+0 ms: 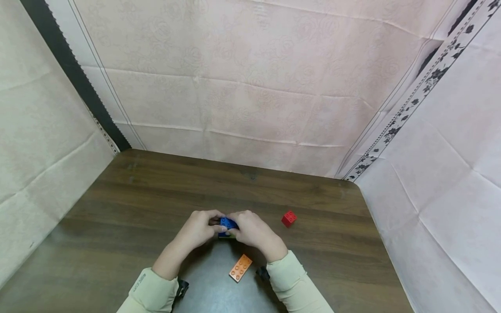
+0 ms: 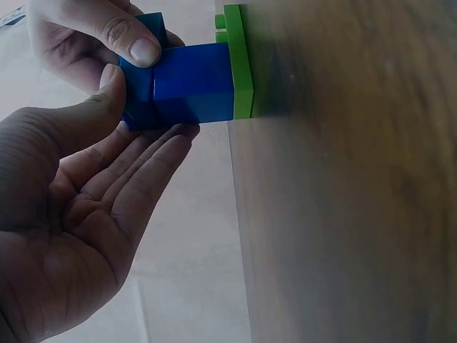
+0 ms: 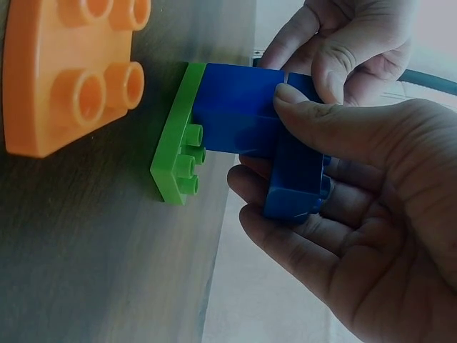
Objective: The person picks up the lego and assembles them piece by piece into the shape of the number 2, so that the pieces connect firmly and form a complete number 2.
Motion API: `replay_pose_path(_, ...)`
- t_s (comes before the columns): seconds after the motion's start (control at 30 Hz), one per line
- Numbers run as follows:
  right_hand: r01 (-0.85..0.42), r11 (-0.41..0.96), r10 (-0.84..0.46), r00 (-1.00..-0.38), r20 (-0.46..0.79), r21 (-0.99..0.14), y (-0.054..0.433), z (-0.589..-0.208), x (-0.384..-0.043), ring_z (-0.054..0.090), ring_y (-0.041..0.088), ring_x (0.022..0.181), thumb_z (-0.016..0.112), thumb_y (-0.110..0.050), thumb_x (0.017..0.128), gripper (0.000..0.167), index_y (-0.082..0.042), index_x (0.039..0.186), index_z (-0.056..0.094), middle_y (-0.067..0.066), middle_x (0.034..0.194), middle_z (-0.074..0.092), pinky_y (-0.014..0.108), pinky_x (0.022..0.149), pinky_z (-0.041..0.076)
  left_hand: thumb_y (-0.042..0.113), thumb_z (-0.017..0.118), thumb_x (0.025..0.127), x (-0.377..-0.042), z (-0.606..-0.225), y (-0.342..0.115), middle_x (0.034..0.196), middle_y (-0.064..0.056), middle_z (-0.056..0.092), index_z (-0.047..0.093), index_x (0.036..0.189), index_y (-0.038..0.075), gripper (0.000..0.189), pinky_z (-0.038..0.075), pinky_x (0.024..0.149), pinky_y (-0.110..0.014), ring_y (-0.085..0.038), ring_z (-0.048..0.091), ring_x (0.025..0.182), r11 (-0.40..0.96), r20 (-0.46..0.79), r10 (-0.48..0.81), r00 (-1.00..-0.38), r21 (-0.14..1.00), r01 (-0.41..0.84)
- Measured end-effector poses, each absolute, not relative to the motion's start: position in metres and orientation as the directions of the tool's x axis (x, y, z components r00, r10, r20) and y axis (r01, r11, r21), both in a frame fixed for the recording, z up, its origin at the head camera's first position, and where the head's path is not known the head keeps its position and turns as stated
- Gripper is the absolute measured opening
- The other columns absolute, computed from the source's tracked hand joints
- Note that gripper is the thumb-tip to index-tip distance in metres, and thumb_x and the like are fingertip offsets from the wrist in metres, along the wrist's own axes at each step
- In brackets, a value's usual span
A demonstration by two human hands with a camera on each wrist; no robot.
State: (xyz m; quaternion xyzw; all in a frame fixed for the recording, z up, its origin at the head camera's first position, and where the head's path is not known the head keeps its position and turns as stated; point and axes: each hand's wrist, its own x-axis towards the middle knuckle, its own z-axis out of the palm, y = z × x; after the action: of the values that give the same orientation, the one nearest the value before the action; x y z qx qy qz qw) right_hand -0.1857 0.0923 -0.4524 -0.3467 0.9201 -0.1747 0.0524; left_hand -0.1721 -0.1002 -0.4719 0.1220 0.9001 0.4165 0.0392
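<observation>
A blue block (image 3: 235, 114) stands on a flat green toy-brick plate (image 3: 171, 161) on the table. Across its top lies another blue brick (image 3: 295, 175), which sticks out past one side with its studs facing up. My left hand (image 1: 199, 228) pinches this upper blue brick between thumb and fingers at one end. From the other side my right hand (image 1: 252, 228) grips the same brick, thumb on its near face and fingers behind. In the head view, the hands hide most of the stack.
An orange brick (image 1: 240, 268) with two rows of studs lies on the wooden table (image 1: 156, 191), nearer the body than the stack. To the right of the hands sits a small red brick (image 1: 288, 218). Pale cloth (image 1: 235, 87) hangs behind the table and at both sides.
</observation>
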Motion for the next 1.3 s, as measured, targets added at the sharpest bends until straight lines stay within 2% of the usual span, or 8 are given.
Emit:
replay_pose_path(0.6, -0.627, 0.693, -0.661, -0.749, 0.033, -0.356, 0.0926, -0.4526, -0.1860, 0.060, 0.008, 0.082, 0.071, -0.019, 0.096, 0.027, -0.009, 0.121, 0.068, -0.001, 0.105, 0.071, 0.025, 0.078, 0.053, 0.015, 0.080, 0.087, -0.1723, -0.4755, -0.0992, 0.094, 0.002, 0.073, 0.074, 0.104, 0.016, 0.018, 0.054, 0.065, -0.029, -0.011, 0.066, 0.082, 0.594, 0.017, 0.230, -0.973, 0.790, 0.154)
replay_pose_path(0.97, -0.622, 0.696, -0.659, -0.752, 0.025, -0.357, 0.0921, -0.4539, -0.1864, 0.059, 0.008, 0.082, 0.071, -0.020, 0.096, 0.028, -0.010, 0.122, 0.068, -0.001, 0.105, 0.071, 0.026, 0.079, 0.053, 0.013, 0.083, 0.084, -0.1738, -0.4767, -0.0985, 0.093, 0.002, 0.072, 0.075, 0.101, 0.015, 0.018, 0.057, 0.073, -0.033, -0.013, 0.068, 0.086, 0.550, -0.007, 0.200, -0.980, 0.828, 0.106)
replay_pose_path(1.3, -0.624, 0.689, -0.662, -0.749, 0.031, -0.369, 0.0923, -0.4532, -0.1864, 0.059, 0.007, 0.082, 0.071, -0.020, 0.096, 0.028, -0.010, 0.121, 0.069, -0.002, 0.104, 0.071, 0.025, 0.078, 0.052, 0.014, 0.083, 0.084, -0.1734, -0.4752, -0.0988, 0.092, 0.002, 0.073, 0.076, 0.101, 0.014, 0.019, 0.057, 0.073, -0.034, -0.012, 0.068, 0.084, 0.557, -0.008, 0.204, -0.979, 0.824, 0.109)
